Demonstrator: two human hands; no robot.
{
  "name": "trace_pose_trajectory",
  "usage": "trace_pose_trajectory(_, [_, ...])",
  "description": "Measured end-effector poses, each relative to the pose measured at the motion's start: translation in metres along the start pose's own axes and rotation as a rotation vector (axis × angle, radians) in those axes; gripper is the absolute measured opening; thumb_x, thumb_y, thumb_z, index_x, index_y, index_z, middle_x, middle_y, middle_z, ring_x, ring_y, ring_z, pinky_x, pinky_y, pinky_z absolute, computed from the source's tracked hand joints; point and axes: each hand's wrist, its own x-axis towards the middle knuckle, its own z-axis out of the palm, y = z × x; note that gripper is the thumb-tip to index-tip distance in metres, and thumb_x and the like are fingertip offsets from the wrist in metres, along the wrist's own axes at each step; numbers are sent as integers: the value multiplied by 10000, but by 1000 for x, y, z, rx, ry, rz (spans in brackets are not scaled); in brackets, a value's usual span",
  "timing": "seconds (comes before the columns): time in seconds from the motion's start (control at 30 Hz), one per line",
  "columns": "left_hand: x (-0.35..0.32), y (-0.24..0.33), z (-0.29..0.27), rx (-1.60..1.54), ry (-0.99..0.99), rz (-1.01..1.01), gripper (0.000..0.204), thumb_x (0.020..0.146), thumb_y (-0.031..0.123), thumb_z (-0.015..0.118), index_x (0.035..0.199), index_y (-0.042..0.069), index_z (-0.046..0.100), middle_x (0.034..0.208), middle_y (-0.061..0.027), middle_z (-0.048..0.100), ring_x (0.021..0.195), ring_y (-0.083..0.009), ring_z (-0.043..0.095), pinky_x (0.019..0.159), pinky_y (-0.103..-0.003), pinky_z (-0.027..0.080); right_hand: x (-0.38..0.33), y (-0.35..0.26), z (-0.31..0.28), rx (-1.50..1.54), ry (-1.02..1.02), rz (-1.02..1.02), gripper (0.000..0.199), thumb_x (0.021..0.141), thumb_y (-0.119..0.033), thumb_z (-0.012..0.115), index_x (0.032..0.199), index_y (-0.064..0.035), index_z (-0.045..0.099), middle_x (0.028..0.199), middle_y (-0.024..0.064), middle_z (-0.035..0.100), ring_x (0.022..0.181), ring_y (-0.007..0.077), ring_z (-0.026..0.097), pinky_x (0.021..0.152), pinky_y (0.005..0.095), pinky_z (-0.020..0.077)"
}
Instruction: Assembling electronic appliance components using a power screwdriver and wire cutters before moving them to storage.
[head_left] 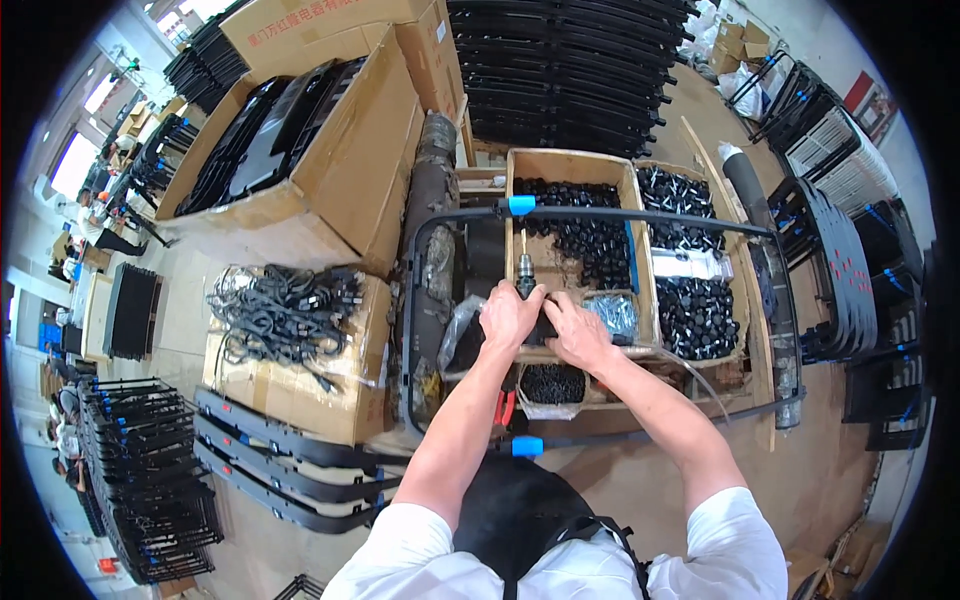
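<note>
A power drill (525,268) with a metal chuck and a long thin bit points away from me over the wooden parts box (512,170). My left hand (510,318) is closed round its body just behind the chuck. Close beside it, my right hand (580,330) has bent fingers against the drill's dark body; its thumb is hidden. Around both hands lies a large black rectangular frame (640,213), with a blue piece (522,205) on its far bar and another blue piece (526,446) on its near bar.
Black caps (600,245) and a bag of small screws (612,315) lie in the box, with more black knobs (695,318) to the right. Cable bundles (285,315) top a carton at left. Tall cartons (350,150) and stacked black frames (560,75) stand beyond.
</note>
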Motion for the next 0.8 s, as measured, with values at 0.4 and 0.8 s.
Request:
trace_pose_trajectory(0.4, [-394,-104,3,-676,-43,-119,518,978,481,724,1046,-26,641,850,-146,696,780,-269,658,760,-419,544,-323,-169,13,149,-134,-80,816,715,-205,869,1431,-21,523,1141,209,632,990,403,680,855,484,570])
trace_pose_trajectory(0.8, [-377,-173,42,-646,-25,-217,544,976,532,696,985,-12,693,882,-154,730,836,-255,693,794,-409,537,-321,-183,93,176,-161,42,803,761,-225,841,1427,2,453,1123,250,687,1044,438,698,900,519,575])
